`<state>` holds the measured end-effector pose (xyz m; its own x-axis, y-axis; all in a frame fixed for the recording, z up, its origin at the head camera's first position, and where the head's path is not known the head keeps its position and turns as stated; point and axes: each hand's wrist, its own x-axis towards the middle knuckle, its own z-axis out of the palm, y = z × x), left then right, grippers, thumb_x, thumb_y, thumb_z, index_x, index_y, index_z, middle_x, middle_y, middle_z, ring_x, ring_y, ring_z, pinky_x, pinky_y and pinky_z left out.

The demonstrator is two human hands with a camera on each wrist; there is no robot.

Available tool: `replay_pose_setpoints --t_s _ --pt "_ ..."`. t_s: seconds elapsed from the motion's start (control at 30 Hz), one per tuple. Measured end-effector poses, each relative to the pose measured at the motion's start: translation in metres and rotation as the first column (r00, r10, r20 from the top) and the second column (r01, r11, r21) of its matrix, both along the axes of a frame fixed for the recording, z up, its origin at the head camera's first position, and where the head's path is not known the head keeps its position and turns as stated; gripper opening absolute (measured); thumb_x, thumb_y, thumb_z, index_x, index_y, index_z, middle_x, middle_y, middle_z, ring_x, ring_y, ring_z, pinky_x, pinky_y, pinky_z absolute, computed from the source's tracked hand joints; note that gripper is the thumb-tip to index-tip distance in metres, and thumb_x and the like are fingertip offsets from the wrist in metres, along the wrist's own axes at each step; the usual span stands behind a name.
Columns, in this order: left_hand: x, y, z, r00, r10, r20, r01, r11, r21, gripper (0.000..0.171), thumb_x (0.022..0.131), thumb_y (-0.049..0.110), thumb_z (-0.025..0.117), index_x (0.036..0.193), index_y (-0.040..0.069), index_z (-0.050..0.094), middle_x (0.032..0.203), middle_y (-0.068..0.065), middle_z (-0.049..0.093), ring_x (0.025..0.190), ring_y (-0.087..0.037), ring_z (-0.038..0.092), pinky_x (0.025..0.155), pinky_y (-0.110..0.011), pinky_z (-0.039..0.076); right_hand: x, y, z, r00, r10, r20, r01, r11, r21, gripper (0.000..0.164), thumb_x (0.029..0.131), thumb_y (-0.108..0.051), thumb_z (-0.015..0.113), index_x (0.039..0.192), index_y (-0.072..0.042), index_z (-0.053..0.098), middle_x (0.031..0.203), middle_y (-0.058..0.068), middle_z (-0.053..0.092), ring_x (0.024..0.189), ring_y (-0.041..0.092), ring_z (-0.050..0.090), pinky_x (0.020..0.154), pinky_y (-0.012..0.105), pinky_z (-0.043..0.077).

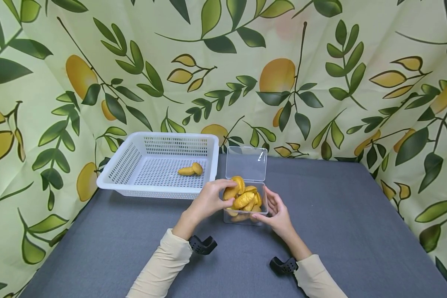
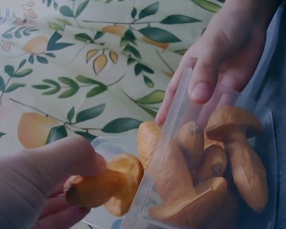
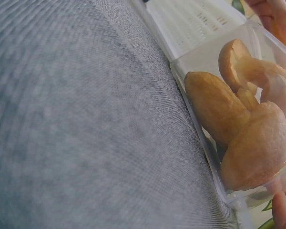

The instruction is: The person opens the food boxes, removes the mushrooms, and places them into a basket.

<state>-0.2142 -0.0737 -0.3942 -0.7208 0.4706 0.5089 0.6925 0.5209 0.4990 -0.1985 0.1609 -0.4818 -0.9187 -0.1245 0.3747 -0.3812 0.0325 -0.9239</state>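
In the head view my left hand (image 1: 207, 201) is over the left side of a clear plastic box (image 1: 242, 218) and pinches a yellow-brown mushroom (image 1: 231, 192) at its rim. The left wrist view shows this mushroom (image 2: 102, 187) between thumb and fingers, just outside the box wall. My right hand (image 1: 277, 212) grips the box's right side, thumb over the front rim, fingers along the wall. Several more mushrooms (image 2: 238, 157) fill the box, caps and stems pointing different ways. Through the wall in the right wrist view, large mushrooms (image 3: 257, 148) lie against the side.
The box's hinged clear lid (image 1: 246, 164) stands open behind it. To the left is a white perforated basket (image 1: 156, 189), with mushrooms (image 1: 188, 170) lying at its right side. A grey cloth (image 1: 339, 223) covers the table; a leaf-patterned curtain (image 1: 238, 62) hangs behind.
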Motion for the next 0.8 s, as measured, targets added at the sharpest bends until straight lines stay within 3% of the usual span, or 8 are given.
replay_pose_setpoints --t_s 0.33,0.6,0.8 --pt "-0.005 -0.002 -0.002 0.997 -0.041 -0.071 0.044 0.998 0.033 0.024 0.085 0.011 0.071 0.106 0.0 0.072 0.109 -0.015 0.074 0.104 -0.027 0.07 0.093 -0.036 0.058 0.0 0.0 0.001 1.0 -0.005 -0.003 0.005 1.0 0.01 0.088 0.066 0.015 0.077 0.142 0.013 0.031 0.151 0.034 0.027 0.127 -0.015 0.041 0.103 0.008 0.037" --pt "-0.006 -0.009 0.002 0.998 -0.014 -0.068 0.021 0.994 0.105 0.024 0.086 0.011 0.071 0.107 0.0 0.072 0.112 -0.016 0.073 0.106 -0.028 0.07 0.09 -0.036 0.059 0.001 0.0 0.003 1.0 -0.01 -0.006 0.01 1.0 0.022 0.088 0.067 0.015 0.076 0.142 0.011 0.032 0.151 0.034 0.028 0.127 -0.017 0.04 0.103 0.007 0.037" --pt "-0.009 -0.019 0.007 0.991 0.007 -0.131 0.014 0.987 0.158 0.023 0.084 0.008 0.071 0.105 -0.001 0.072 0.111 -0.017 0.073 0.104 -0.029 0.07 0.086 -0.036 0.06 0.002 0.001 0.003 1.0 -0.004 -0.003 0.004 1.0 0.022 0.087 0.067 0.015 0.076 0.143 0.011 0.032 0.151 0.035 0.027 0.126 -0.019 0.04 0.102 0.005 0.037"
